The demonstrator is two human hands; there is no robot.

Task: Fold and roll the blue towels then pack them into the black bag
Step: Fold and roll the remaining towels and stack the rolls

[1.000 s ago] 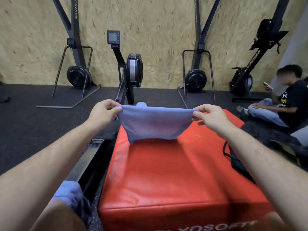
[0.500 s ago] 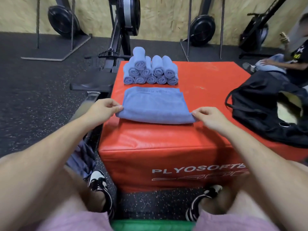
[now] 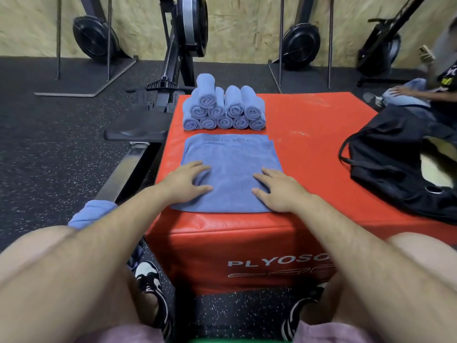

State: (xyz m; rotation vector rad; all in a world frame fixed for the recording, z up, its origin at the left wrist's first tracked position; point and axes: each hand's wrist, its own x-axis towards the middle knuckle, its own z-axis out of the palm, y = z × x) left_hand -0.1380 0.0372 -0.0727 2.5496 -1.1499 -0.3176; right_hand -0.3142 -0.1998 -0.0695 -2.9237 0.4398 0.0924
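Note:
A folded blue towel (image 3: 230, 164) lies flat on the red plyo box (image 3: 309, 144), near its front edge. My left hand (image 3: 188, 184) rests palm down on the towel's near left part, fingers spread. My right hand (image 3: 277, 189) presses flat on its near right part. Behind the towel stands a stack of several rolled blue towels (image 3: 223, 107). The black bag (image 3: 400, 167) lies open on the right side of the box.
More blue towels (image 3: 91, 216) lie by my left knee, beside a rowing machine rail (image 3: 128, 167). Gym machines stand along the plywood wall. A person (image 3: 425, 92) sits on the floor at the far right.
The towel went from held up in the air to lying on the box. My hands let go of its corners and moved onto its top, palms flat.

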